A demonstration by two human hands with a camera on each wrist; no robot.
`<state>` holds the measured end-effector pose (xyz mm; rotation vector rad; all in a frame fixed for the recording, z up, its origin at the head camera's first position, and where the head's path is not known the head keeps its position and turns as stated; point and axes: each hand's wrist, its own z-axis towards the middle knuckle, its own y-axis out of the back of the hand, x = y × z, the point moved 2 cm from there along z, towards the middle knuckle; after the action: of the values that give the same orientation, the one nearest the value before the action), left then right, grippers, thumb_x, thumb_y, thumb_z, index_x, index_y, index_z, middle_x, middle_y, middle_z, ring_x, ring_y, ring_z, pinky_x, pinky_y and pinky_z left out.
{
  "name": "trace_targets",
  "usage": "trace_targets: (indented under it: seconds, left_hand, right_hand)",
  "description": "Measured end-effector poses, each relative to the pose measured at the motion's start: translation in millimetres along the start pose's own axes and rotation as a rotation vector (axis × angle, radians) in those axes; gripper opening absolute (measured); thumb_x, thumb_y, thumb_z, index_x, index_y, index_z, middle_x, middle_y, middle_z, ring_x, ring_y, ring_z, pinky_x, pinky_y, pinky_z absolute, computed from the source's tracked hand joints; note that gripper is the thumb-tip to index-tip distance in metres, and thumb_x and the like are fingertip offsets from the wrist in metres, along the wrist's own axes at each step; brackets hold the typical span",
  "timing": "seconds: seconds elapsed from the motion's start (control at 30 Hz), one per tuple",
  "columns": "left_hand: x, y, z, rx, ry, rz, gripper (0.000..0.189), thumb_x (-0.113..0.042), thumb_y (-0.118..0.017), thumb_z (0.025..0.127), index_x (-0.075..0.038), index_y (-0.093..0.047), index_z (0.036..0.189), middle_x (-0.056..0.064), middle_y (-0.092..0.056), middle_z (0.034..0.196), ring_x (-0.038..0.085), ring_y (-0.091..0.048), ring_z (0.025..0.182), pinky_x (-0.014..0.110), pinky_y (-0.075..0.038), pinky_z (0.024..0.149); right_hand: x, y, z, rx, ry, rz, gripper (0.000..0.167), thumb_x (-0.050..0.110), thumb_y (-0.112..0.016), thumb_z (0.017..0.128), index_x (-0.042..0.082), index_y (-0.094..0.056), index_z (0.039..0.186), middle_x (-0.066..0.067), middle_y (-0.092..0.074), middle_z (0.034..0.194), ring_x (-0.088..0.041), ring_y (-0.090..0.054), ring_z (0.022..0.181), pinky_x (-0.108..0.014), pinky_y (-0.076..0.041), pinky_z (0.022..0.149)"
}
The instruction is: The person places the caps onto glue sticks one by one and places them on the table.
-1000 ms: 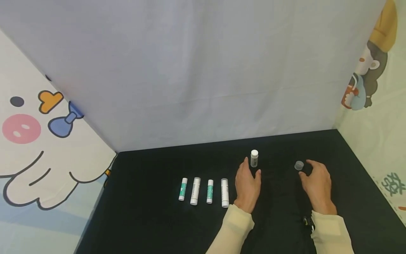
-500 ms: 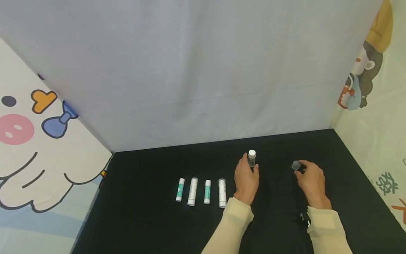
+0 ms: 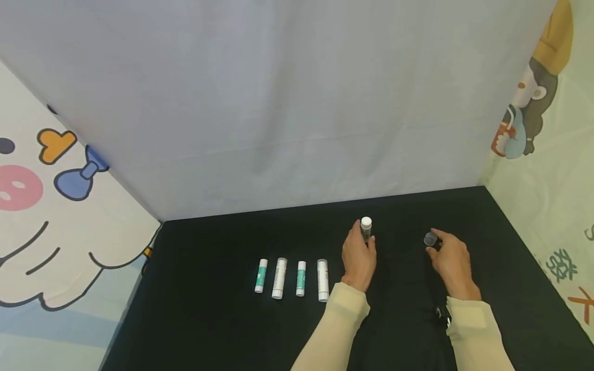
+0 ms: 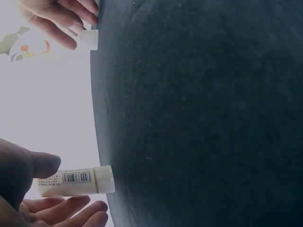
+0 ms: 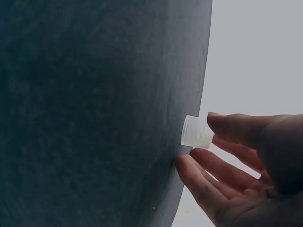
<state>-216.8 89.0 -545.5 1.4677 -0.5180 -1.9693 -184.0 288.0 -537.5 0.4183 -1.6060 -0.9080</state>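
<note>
My left hand (image 3: 359, 262) holds an upright glue stick (image 3: 366, 222) with a white top, thumb on one side and fingers on the other. In the left wrist view, this glue stick (image 4: 71, 183) shows a barcode and a translucent lower end close to the black table. To the right, my right hand (image 3: 451, 262) pinches a small translucent cap (image 3: 430, 239) between thumb and fingers. Fine ribs show on the cap (image 5: 196, 132) in the right wrist view. Part of the glue stick's body is hidden behind the left hand in the head view.
Left of my left hand lie two larger white glue sticks (image 3: 279, 278) (image 3: 323, 280) and two smaller green-and-white sticks (image 3: 261, 276) (image 3: 301, 279) in a row. A pale cloth backdrop (image 3: 297, 129) rises behind the black table (image 3: 209, 309), with printed cloths at both sides.
My left hand has moved forward and closed in around the upright glue stick. The right hand's thumb and fingers have come in around the cap. The whole head view has shifted slightly.
</note>
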Motion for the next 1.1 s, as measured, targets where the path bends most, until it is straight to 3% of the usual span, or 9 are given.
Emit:
trace_targets:
  seconds: [0.13, 0.4, 0.7, 1.1]
  left_hand:
    - [0.9, -1.7, 2.0, -0.001, -0.003, -0.004, 0.040, -0.005, -0.075, 0.097, 0.003, -0.063, 0.135, 0.018, -0.073, 0.122, 0.034, -0.073, 0.111, 0.047, -0.058, 0.093]
    - [4.7, -2.5, 4.2, -0.022, -0.025, 0.095, 0.019, -0.011, -0.078, 0.096, -0.003, -0.072, 0.112, 0.010, -0.071, 0.101, 0.027, -0.072, 0.094, 0.040, -0.058, 0.083]
    - [2.3, 6.2, -2.5, 0.022, -0.026, 0.057, 0.018, -0.013, -0.076, 0.098, -0.002, -0.072, 0.111, 0.011, -0.076, 0.100, 0.027, -0.075, 0.091, 0.040, -0.059, 0.077]
    - [3.9, 28.7, -21.7, 0.079, -0.018, 0.067, 0.018, -0.011, -0.074, 0.099, -0.005, -0.071, 0.115, 0.010, -0.074, 0.102, 0.028, -0.076, 0.093, 0.041, -0.060, 0.077]
  right_hand:
    - [0, -2, 0.8, -0.006, 0.013, 0.009, 0.042, -0.004, -0.071, 0.094, -0.010, -0.062, 0.134, -0.041, -0.064, 0.126, -0.055, -0.064, 0.114, -0.066, -0.049, 0.092]
    - [0, -7, -2.1, -0.065, 0.024, 0.035, 0.024, -0.004, -0.072, 0.093, -0.010, -0.067, 0.115, -0.036, -0.070, 0.111, -0.052, -0.068, 0.098, -0.063, -0.050, 0.084]
    - [7, -9, -10.4, -0.064, -0.012, 0.094, 0.028, 0.000, -0.070, 0.098, -0.010, -0.066, 0.123, -0.036, -0.069, 0.117, -0.051, -0.068, 0.105, -0.064, -0.051, 0.088]
    - [29, -13, -28.9, -0.062, 0.027, 0.134, 0.030, 0.005, -0.067, 0.101, -0.009, -0.067, 0.127, -0.036, -0.069, 0.122, -0.051, -0.069, 0.110, -0.063, -0.053, 0.090]
